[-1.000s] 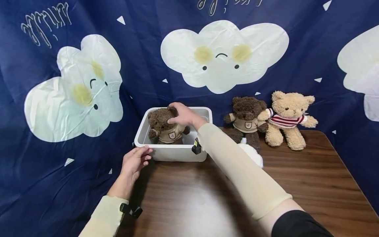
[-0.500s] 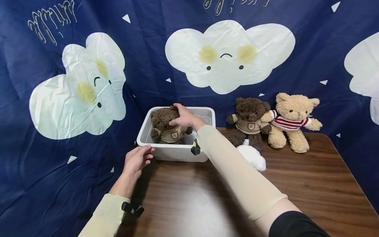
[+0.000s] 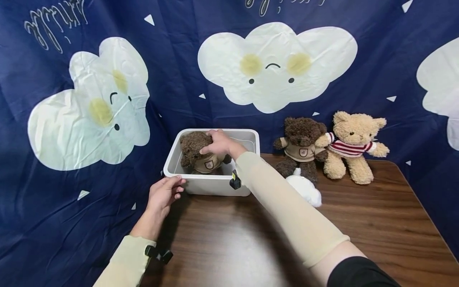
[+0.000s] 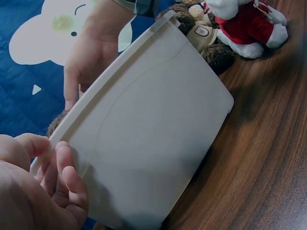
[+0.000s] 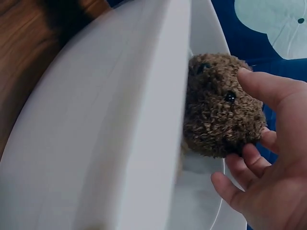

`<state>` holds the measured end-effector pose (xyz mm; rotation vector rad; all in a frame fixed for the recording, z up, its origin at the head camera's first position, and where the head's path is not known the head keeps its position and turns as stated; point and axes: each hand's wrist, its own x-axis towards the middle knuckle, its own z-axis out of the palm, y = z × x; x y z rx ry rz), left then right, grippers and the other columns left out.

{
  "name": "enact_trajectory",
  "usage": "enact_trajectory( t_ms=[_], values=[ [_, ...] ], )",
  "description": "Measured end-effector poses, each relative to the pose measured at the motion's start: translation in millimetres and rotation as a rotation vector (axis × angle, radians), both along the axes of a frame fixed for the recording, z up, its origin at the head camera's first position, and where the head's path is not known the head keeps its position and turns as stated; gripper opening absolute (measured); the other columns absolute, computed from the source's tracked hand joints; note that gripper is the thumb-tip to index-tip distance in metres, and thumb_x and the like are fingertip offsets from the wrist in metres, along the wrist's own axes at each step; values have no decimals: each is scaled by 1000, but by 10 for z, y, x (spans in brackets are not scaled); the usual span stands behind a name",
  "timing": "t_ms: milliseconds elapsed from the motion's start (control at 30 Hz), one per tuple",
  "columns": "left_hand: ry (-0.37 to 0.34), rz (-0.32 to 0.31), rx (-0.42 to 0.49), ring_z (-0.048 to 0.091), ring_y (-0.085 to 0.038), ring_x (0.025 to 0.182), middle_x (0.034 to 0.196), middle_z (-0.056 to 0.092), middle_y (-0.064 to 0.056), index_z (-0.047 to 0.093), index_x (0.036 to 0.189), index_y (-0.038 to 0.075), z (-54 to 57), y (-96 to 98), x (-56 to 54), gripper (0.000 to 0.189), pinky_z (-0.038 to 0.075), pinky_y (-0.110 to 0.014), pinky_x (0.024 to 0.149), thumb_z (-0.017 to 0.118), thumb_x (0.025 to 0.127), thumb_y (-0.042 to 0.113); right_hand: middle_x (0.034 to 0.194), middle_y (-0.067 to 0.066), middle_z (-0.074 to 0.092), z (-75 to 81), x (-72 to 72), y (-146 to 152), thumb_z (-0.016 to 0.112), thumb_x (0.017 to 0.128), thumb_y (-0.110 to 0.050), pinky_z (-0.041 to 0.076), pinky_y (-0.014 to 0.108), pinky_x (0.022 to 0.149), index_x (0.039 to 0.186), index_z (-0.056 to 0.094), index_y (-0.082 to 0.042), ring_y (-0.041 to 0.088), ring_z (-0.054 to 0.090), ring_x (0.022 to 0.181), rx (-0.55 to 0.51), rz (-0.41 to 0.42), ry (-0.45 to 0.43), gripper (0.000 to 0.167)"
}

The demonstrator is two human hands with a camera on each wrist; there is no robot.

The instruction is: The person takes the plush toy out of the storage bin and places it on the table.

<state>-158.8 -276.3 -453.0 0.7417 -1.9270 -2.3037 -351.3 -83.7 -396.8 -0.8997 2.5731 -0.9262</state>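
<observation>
A brown teddy bear (image 3: 195, 149) in a tan sweater with a badge sits inside the white plastic bin (image 3: 211, 186), its head tipped forward. My right hand (image 3: 219, 142) reaches over the bin and holds the bear by its head. In the right wrist view, the thumb and curled fingers of my right hand (image 5: 273, 143) are around the furry head (image 5: 223, 105). At the bin's near left corner my left hand (image 3: 165, 195) grips the rim. The left wrist view shows my left hand (image 4: 43, 187) with thumb and fingers pinching the bin's edge (image 4: 103, 76).
Against the curtain on the right sit another brown teddy bear (image 3: 303, 139) and a cream teddy bear (image 3: 353, 135) in a striped sweater. A white plush (image 3: 306, 190) is partly behind my right sleeve; its red clothing (image 4: 247, 28) shows in the left wrist view. All rest on the wooden table (image 3: 387, 223).
The brown teddy bear in the bin has sunk a little and its head has tipped forward, with my right hand moving slightly down. My left hand stays on the rim.
</observation>
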Motion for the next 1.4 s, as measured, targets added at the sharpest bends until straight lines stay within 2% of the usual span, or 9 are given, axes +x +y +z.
enact_trajectory(
  t_ms=[233,367,500,667,800,900,1033,1233,1400],
  values=[
    [-2,-4,3,62,-4,60,77,76,9,70,87,17,6,-7,-9,14,48,-16,50,66,100,17,145,12,50,-10,43,46,81,86,-38,38,35,116,137,46,-10,24,45,137,-126,-26,-187,68],
    [6,6,-1,62,-4,59,77,76,9,70,89,15,2,-17,-9,11,48,-16,49,67,100,16,147,15,46,-57,72,51,83,85,-34,37,36,117,138,39,-9,24,44,139,-199,-23,-242,74],
    [2,20,-4,62,-4,58,76,76,8,71,88,16,3,-26,1,12,48,-16,49,67,100,16,153,15,47,-88,97,46,86,82,-33,37,35,118,151,36,-6,25,46,141,-213,-12,-222,90],
    [-8,25,-9,62,-3,58,76,76,8,71,85,18,6,-47,12,15,48,-16,48,67,99,15,150,13,53,-87,140,46,89,78,-36,38,34,119,154,40,-4,25,48,140,-104,50,-142,96],
    [-6,25,-13,63,-3,57,76,76,9,71,85,18,7,-55,8,15,49,-16,48,67,99,15,156,16,44,-102,182,46,90,77,-33,33,36,122,158,27,-6,27,40,147,-63,76,-162,106],
    [-3,24,-14,62,-3,58,76,76,9,71,85,18,6,-52,-1,15,49,-16,49,67,99,15,156,17,44,-134,200,39,91,78,-30,34,36,122,158,23,-8,27,41,146,-83,66,-171,108],
    [-6,28,-14,62,-4,58,76,76,9,72,85,18,-2,-46,-6,15,49,-16,48,68,99,15,155,15,46,-186,210,9,94,74,-34,34,34,122,159,24,-8,25,43,145,-91,71,-83,113],
    [-5,29,-12,62,-3,57,76,76,9,71,85,19,-10,-36,1,15,48,-16,48,67,99,16,153,11,48,-247,236,-42,92,73,-45,35,31,121,159,30,-12,23,45,143,22,61,57,111],
    [3,20,-8,62,-3,57,77,77,8,71,87,18,-23,-10,-7,13,48,-16,48,67,99,16,147,9,55,-264,254,-21,93,71,-39,41,32,116,155,37,-13,23,53,135,-51,-7,44,104]
  ],
)
